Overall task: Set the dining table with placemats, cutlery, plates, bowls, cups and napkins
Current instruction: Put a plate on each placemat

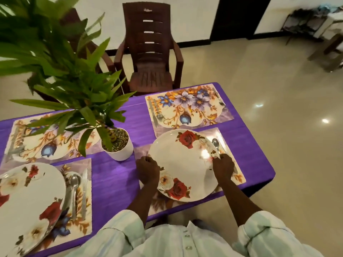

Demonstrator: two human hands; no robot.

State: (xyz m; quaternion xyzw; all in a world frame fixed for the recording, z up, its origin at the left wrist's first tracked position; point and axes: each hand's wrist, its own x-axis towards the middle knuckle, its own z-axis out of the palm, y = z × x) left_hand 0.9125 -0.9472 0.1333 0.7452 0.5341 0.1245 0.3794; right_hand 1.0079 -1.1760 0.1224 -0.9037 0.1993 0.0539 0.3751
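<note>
A white plate with red roses (pixel 182 164) lies on the near right floral placemat (pixel 238 178). My left hand (pixel 148 170) grips its left rim and my right hand (pixel 223 166) grips its right rim. A spoon (pixel 215 143) lies on that placemat just right of the plate, partly hidden by my right hand. A second rose plate (pixel 27 203) sits on the near left placemat (pixel 81 225) with a spoon (pixel 74 193) and a knife (pixel 84 193) to its right. The far right placemat (pixel 187 108) holds only cutlery at its two ends. The far left placemat (pixel 37 143) lies partly behind leaves.
A potted plant in a white pot (pixel 117 145) stands mid-table, its leaves spreading over the far left. A purple cloth (pixel 113 175) covers the table. A brown plastic chair (pixel 150 52) faces the far side. Tiled floor lies to the right, past the table's edge.
</note>
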